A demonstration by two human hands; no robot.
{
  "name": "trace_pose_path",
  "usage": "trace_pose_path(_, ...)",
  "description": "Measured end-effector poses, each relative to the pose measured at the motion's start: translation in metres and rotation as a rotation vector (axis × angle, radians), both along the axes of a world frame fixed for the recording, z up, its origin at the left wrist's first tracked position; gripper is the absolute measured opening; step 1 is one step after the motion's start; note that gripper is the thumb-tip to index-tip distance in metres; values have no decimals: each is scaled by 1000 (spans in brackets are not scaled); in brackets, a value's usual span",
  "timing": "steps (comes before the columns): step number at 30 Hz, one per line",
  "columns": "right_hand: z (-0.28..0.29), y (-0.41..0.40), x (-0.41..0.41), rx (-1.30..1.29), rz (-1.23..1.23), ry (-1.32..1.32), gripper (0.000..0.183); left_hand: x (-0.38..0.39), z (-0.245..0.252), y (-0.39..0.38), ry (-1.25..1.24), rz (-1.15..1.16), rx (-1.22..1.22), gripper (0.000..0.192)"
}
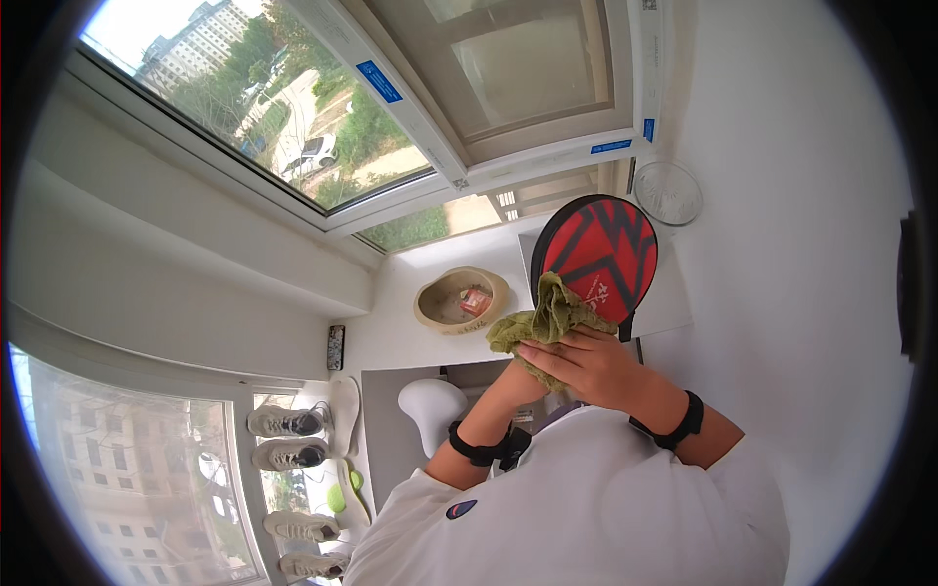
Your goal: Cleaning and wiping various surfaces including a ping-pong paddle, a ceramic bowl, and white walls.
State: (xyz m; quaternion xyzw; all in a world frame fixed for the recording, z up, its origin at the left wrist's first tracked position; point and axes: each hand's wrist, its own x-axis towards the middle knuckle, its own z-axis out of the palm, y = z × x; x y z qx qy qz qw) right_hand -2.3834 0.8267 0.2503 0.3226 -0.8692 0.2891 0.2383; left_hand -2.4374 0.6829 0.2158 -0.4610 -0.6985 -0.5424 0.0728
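Observation:
A crumpled olive-green cloth [557,315] is bunched between my two hands, in front of my chest. My right hand [604,366] lies across it from the right, fingers pressed on its folds. My left hand [524,384] grips it from the left, with most of its fingers hidden under the cloth and the other hand. Just beyond is a red and black racket cover [608,256], its lower part overlapped in view by the cloth. I cannot tell whether the two touch. To the left, a beige oval pot [425,308] holds a red packet [475,302].
A clear glass dish [667,193] is at the far right below the window frame [549,157]. A phone-shaped object [335,348] lies left on the white ledge [396,348]. Several sneakers [289,454], insoles [344,417] and a white saddle-shaped object [432,410] are at lower left.

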Motion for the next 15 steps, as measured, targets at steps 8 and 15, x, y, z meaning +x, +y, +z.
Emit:
trace_pose_path(8,10,85,-14,7,-555,60,54,5,43,15,-1093,-183,-241,28)
trace_pose_path(15,13,53,-4,-13,-162,-107,59,-10,31,20,-1192,-110,-22,18)
